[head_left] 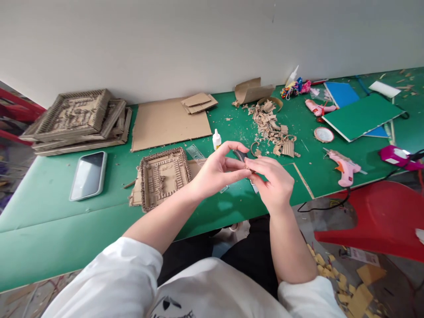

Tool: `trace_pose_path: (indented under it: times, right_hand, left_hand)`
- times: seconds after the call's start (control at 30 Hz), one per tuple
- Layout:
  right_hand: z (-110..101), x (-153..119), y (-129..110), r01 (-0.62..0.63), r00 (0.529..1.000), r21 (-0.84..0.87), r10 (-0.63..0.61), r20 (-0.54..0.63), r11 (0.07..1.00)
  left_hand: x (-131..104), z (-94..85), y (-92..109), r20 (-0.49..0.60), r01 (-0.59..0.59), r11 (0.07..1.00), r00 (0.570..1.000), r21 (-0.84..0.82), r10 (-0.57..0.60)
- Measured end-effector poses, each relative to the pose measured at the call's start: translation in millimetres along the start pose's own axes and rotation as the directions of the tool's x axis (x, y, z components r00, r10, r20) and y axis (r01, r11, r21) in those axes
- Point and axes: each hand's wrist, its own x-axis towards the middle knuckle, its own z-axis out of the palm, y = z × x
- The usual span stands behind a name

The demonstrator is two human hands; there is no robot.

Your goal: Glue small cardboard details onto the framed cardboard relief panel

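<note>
Both my hands meet over the table's front edge. My left hand (217, 170) is closed in a pinch, its thumb and fingers reaching a small brown bit that looks like cardboard (251, 171). Fingertips of my right hand (274, 181) close on the same spot. A dark, smooth object (240, 155) like a tool handle shows between the hands; its kind is mostly hidden. Below the right fingers a pale, blade-like strip (254, 187) sticks out. Left of my hands lies a small cardboard tray with ridged edges (165, 174). A white glue bottle (216, 139) stands just behind them.
Stacked cardboard trays (74, 112) and a phone (88, 176) lie left. Behind are a cardboard sheet (168, 123) and a scrap heap (266, 121). To the right are pink glue guns (344, 167), a green board (364, 115) and a red stool (387, 216).
</note>
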Motion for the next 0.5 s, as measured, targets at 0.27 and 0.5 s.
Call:
trace_pose_path:
  times: [0.27,0.5]
  right_hand:
    - [-10,-1,0,-0.017,0.984,0.000,0.017,0.177,1.000]
    - [-10,0,0,0.001,0.985,0.091,-0.017,0.170,0.996]
  left_hand:
    - [0,-3.4,0,0.011,-0.020,0.997,1.000,0.071,0.020]
    - [-2,-3.1,0,0.003,-0.065,0.978,0.998,0.198,0.066]
